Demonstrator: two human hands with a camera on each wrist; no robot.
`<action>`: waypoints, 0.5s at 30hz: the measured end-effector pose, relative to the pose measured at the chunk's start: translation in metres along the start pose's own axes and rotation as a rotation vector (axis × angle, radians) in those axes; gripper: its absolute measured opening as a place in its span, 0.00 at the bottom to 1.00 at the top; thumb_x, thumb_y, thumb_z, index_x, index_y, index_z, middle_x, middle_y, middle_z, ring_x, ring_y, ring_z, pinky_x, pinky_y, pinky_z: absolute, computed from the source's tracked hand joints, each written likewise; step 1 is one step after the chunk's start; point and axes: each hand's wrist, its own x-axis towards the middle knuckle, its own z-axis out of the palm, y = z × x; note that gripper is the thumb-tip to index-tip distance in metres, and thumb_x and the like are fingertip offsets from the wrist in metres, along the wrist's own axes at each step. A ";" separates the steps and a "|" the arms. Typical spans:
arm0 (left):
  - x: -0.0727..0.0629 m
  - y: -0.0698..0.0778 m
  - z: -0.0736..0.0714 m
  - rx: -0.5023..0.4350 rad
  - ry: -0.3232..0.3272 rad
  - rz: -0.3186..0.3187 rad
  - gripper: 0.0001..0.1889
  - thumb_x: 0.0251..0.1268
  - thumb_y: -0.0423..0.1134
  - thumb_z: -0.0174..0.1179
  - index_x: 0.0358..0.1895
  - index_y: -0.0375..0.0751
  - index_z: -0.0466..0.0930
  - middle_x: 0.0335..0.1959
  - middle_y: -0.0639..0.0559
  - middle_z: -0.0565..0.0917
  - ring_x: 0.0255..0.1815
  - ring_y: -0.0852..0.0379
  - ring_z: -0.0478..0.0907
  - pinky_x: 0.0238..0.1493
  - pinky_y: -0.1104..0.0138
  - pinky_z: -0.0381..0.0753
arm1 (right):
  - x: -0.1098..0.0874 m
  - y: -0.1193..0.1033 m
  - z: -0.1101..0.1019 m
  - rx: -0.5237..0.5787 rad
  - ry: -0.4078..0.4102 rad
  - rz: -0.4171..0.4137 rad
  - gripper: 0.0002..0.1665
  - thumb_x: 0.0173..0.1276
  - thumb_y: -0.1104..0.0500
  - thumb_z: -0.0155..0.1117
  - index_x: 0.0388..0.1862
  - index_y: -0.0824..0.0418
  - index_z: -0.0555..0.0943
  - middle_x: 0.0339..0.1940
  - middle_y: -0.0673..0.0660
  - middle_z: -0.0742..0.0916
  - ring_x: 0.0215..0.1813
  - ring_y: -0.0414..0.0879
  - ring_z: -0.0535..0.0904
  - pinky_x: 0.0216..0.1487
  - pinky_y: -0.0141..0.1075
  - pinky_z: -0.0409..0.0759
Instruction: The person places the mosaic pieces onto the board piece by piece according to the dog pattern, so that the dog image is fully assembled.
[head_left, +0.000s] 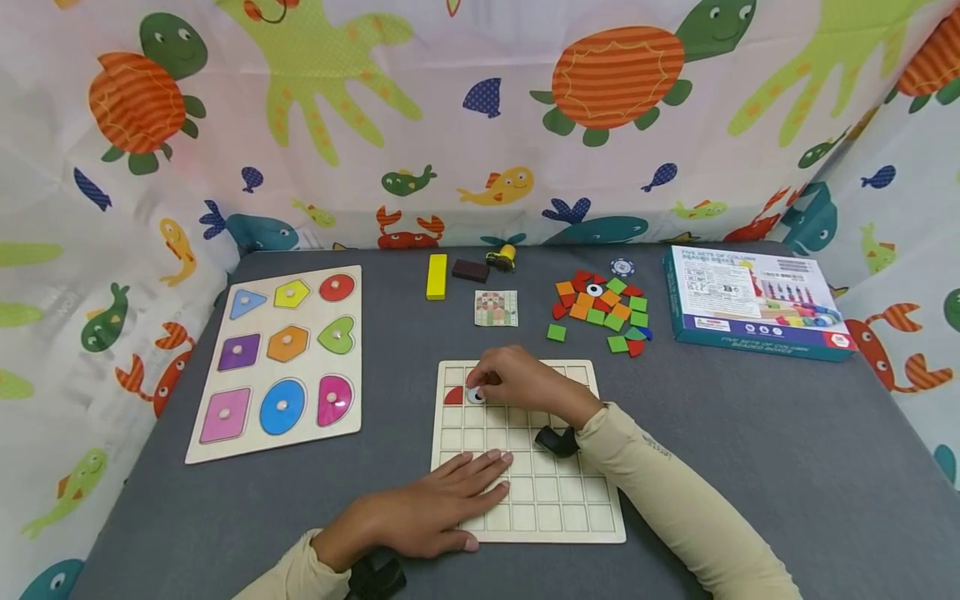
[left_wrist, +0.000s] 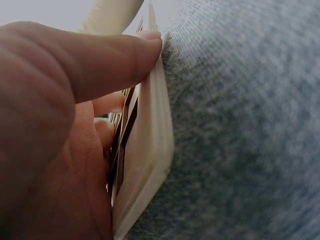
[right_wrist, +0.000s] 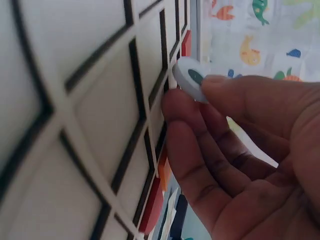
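A pale wooden grid board [head_left: 573, 523] lies on the table in front of me. My left hand [head_left: 427, 510] rests on its lower left part with fingers spread, and in the left wrist view the thumb [left_wrist: 115, 60] lies over the board's edge. Between thumb and fingers my right hand [head_left: 525, 385] pinches a round white eye piece [right_wrist: 187, 75] with a dark centre. It is tilted close over the top row of cells, just right of a red quarter-round piece [head_left: 453, 396]. Part of the top row is hidden behind the right hand.
A shape puzzle board [head_left: 281, 446] lies at left. Behind the grid are a small pattern card [head_left: 496, 308], a yellow block [head_left: 436, 277], a dark brown block [head_left: 470, 270] and a small yellow-and-black figure [head_left: 504, 257]. Colored tiles [head_left: 600, 310] lie in a pile near a boxed set [head_left: 757, 302].
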 end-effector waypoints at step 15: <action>0.000 -0.001 0.001 -0.011 0.006 -0.010 0.36 0.75 0.47 0.51 0.77 0.37 0.48 0.79 0.42 0.36 0.78 0.48 0.31 0.74 0.52 0.39 | 0.004 -0.010 0.008 -0.118 -0.011 0.065 0.07 0.65 0.67 0.66 0.40 0.62 0.87 0.35 0.51 0.83 0.39 0.43 0.78 0.41 0.34 0.77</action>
